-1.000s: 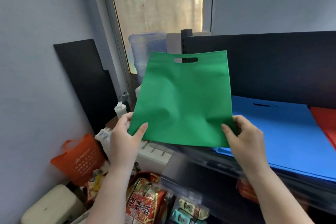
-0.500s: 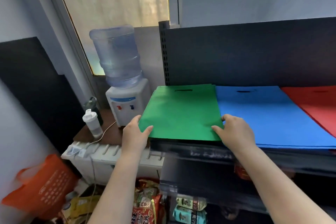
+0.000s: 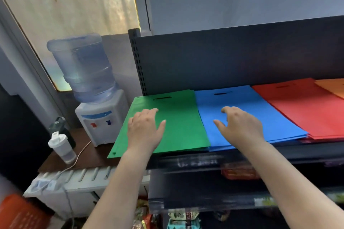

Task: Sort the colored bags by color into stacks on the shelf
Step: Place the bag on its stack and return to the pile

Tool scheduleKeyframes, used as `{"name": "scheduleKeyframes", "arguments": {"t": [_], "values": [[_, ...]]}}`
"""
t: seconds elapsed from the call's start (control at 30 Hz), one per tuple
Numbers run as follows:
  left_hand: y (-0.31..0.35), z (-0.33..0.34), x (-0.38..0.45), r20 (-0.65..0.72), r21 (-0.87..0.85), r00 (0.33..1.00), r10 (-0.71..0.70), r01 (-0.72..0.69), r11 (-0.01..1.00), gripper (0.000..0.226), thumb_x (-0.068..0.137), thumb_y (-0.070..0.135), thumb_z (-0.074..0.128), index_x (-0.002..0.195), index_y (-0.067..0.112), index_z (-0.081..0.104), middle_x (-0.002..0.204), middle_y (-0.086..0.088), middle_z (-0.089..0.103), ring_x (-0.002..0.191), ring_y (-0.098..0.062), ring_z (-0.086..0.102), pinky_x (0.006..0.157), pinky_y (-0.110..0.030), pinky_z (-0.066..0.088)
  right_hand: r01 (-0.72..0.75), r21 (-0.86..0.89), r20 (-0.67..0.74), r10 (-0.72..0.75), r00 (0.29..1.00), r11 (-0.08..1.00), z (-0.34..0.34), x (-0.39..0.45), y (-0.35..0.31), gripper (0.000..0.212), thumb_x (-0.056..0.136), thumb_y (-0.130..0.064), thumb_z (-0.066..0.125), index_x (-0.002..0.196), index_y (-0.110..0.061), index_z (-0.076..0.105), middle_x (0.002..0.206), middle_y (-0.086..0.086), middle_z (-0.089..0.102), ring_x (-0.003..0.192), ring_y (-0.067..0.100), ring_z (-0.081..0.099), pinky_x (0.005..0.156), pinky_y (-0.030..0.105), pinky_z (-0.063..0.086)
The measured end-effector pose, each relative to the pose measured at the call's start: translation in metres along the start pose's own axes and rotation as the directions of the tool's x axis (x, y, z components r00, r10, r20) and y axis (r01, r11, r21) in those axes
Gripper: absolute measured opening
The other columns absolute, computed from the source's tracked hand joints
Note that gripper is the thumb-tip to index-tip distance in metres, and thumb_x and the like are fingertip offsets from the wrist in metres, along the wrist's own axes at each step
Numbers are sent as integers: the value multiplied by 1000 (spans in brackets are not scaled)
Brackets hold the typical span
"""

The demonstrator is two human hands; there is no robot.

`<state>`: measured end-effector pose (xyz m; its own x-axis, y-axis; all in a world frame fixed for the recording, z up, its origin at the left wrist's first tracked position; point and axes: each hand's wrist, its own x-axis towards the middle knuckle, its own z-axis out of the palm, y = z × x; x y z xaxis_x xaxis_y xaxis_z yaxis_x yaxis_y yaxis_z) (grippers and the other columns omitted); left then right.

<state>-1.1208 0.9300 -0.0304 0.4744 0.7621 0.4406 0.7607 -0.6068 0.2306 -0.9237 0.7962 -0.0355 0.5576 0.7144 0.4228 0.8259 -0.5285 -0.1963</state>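
Both hands moved off green bag (image 3: 182,126) edge, left hand (image 3: 144,128) over it, right hand (image 3: 240,126) over blue stack (image 3: 247,102), fingers loosely spread, four colour stacks on shelf (image 3: 223,158), centre frame

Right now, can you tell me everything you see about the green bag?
The green bag is a flat, plain bag that looks like thin non-woven fabric, with a slot handle cut near its far edge. It lies flat at the left end of the shelf, its near left corner sticking out past the shelf's end. Its right edge meets the blue bag. The left hand is over it, fingers spread; whether it presses down is unclear.
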Motion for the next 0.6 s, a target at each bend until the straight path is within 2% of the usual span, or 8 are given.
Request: {"name": "scheduleKeyframes", "arguments": {"t": [0.2,0.3,0.37,0.47,0.6], "values": [[101,12,27,85,62,969,232,-237,969,53,95,46,42,141,18,39,134,-1,50,119,-23,47,93,-35,35,-74,-132,0,74,997,988,-50,2,79,44,93,-49,47,123,-17,49,117,2,56,111,24,55,67,30,35],[161,19,32,89,59,945,314,-320,946,54,96,47,41,141,18,37,132,-1,50,117,-23,47,91,-35,36,-108,-175,9,112,994,979,-76,-3,128,46,93,-48,48,126,-17,46,120,3,53,116,25,50,74,32,41],[204,23,32,75,63,932,355,-360,931,52,96,47,41,139,18,39,128,-1,51,114,-23,48,89,-34,36,-138,-216,0,141,990,967,-93,-9,166,47,93,-47,48,128,-16,45,123,4,52,117,25,48,80,34,44],[272,32,27,59,68,907,417,-420,905,48,95,47,42,133,17,43,124,-1,53,112,-23,50,87,-34,36,-159,-288,4,167,986,944,-118,-20,224,49,94,-48,46,131,-18,42,126,2,50,119,24,46,79,33,42],[365,50,11,66,47,860,507,-510,859,46,94,47,44,129,17,47,124,-2,53,114,-24,49,90,-37,35,-124,-414,85,174,981,902,-148,-39,298,53,94,-50,45,136,-18,39,133,3,48,123,25,44,90,36,42]]}}
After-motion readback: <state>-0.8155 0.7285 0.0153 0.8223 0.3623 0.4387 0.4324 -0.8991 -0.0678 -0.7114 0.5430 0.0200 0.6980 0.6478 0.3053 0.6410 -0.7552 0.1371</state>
